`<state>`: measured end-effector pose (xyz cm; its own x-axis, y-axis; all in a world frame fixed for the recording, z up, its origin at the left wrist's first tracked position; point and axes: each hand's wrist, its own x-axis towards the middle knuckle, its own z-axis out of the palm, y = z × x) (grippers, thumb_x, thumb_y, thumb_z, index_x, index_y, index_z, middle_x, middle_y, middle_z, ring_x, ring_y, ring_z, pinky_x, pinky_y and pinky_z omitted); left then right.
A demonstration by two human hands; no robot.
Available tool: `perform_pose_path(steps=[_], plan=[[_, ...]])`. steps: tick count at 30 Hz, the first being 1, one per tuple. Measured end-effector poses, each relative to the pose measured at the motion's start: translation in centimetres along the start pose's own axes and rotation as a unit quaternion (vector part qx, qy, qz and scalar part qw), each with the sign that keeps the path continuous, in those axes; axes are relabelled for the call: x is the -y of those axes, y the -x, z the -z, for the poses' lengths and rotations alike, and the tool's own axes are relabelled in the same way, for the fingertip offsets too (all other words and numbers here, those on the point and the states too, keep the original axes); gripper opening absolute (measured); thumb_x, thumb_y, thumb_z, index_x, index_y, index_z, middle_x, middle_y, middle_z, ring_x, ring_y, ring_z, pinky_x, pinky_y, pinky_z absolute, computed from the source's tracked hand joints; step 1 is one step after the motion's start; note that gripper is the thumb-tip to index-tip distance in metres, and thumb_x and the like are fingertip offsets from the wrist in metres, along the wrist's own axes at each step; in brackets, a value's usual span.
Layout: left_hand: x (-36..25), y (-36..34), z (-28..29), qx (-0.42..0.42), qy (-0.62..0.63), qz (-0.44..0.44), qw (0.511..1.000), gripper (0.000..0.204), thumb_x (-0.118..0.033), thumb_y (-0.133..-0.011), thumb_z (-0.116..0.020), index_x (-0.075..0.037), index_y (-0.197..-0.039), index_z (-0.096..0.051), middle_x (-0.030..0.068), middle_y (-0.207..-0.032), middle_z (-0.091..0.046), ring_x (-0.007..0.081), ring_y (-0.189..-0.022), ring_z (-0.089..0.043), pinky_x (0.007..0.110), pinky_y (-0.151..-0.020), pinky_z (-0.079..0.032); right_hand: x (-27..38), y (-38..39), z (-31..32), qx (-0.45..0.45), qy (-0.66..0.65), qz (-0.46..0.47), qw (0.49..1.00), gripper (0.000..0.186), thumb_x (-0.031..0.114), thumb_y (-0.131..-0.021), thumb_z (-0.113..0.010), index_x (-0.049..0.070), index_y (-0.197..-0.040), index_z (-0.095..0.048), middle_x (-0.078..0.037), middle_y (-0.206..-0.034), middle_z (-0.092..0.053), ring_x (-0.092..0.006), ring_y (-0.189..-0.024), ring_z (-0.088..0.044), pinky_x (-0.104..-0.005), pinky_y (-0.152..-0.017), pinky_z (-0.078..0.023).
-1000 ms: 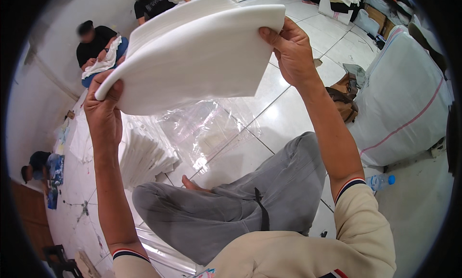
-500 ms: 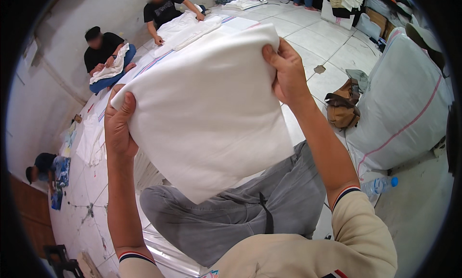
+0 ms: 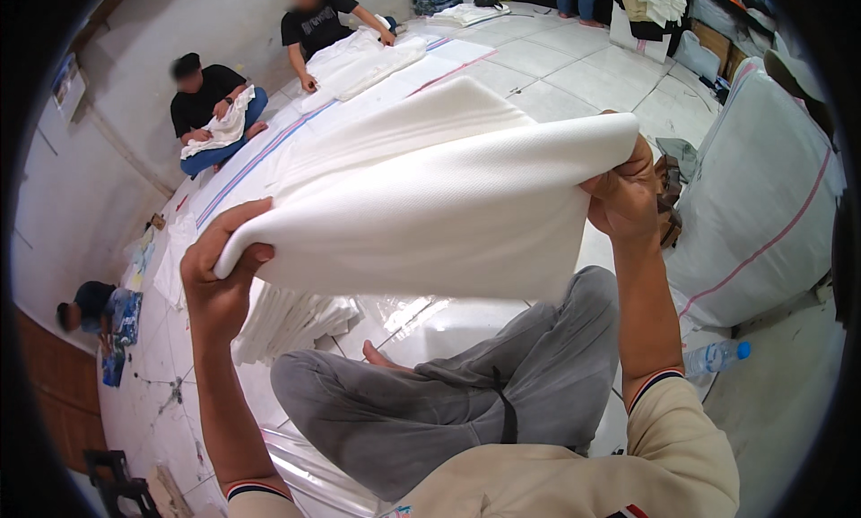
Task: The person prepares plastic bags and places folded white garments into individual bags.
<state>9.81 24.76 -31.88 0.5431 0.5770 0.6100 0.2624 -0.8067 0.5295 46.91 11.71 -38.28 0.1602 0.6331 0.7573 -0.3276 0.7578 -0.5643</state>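
Observation:
A folded piece of white fabric [image 3: 421,213] is stretched in the air between my two hands, above my crossed legs. Its left folded edge is pinched by my left hand [image 3: 224,267], thumb on the near side. My right hand [image 3: 626,188] grips the opposite end, a little higher, so the cloth slants up to the right. A flap of the fabric rises on the far side of the fold. Below it, a stack of folded white cloths [image 3: 291,322] lies on the floor by my left forearm, partly covered by the held piece.
Several people sit along the left wall, two handling white cloth on a striped white sheet [image 3: 269,173]. A big white sack [image 3: 758,186] stands at right, with a brown bag [image 3: 668,204] and a water bottle [image 3: 717,356] beside it. Clear plastic [image 3: 314,473] lies near my left knee.
Both hands have shifted, the right one outward to the right and the left one lower. The fabric has swung from hanging down to a flatter, folded-over shape, uncovering the stack below.

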Motion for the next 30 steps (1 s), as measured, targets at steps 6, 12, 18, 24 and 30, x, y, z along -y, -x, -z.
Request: perform_pose_path(steps=[6,12,18,24,30], plan=[[-1.7,1.9,1.4,0.001,0.070,0.025,0.997,0.042,-0.004,-0.072,-0.083,0.004,-0.108,-0.063,0.0085,-0.089,-0.071,0.0121,-0.083,-0.066,0.024,-0.079,-0.051,1.8,1.5,0.1,0.043,0.068,0.039,0.996,0.028,0.001,-0.082,-0.075,-0.005,-0.106,-0.062,-0.015,-0.101,-0.069,-0.0220,-0.090,-0.069,-0.0316,-0.080,-0.057],[-1.3,1.4,1.1,-0.043,0.103,0.013,0.994,0.048,-0.006,-0.072,-0.082,0.002,-0.114,-0.061,0.0074,-0.095,-0.067,0.0141,-0.087,-0.066,0.026,-0.079,-0.052,2.0,0.2,0.2,-0.001,0.089,-0.033,0.995,0.033,0.002,-0.084,-0.070,-0.006,-0.114,-0.058,-0.015,-0.101,-0.068,-0.0188,-0.088,-0.069,-0.0308,-0.078,-0.057],[2.4,-1.6,-6.1,-0.037,0.017,0.110,0.993,0.040,0.003,-0.082,-0.066,-0.002,-0.121,-0.060,0.0074,-0.102,-0.063,0.0110,-0.089,-0.061,0.024,-0.076,-0.050,-6.4,-1.9,-1.2,-0.153,0.377,-0.114,0.906,0.022,0.007,-0.091,-0.065,-0.003,-0.111,-0.061,-0.012,-0.094,-0.071,-0.0133,-0.080,-0.067,-0.0257,-0.073,-0.053],[1.4,-1.4,-14.9,-0.101,-0.076,0.005,0.992,0.044,0.005,-0.080,-0.064,-0.001,-0.124,-0.057,0.0072,-0.094,-0.062,0.0102,-0.078,-0.057,0.026,-0.067,-0.048,-13.5,1.9,-7.5,-0.107,0.499,0.012,0.860,0.027,0.002,-0.084,-0.060,-0.002,-0.110,-0.057,-0.026,-0.089,-0.065,-0.0436,-0.083,-0.065,-0.0471,-0.069,-0.052],[0.1,-0.7,-15.4,-0.078,0.188,0.167,0.965,0.050,-0.002,-0.089,-0.064,0.002,-0.135,-0.045,0.0129,-0.098,-0.062,0.0142,-0.084,-0.064,0.029,-0.071,-0.052,-14.8,2.4,-7.7,-0.072,0.394,-0.023,0.916,0.035,0.006,-0.086,-0.065,-0.006,-0.117,-0.053,-0.026,-0.095,-0.066,-0.0415,-0.085,-0.067,-0.0440,-0.071,-0.054]])
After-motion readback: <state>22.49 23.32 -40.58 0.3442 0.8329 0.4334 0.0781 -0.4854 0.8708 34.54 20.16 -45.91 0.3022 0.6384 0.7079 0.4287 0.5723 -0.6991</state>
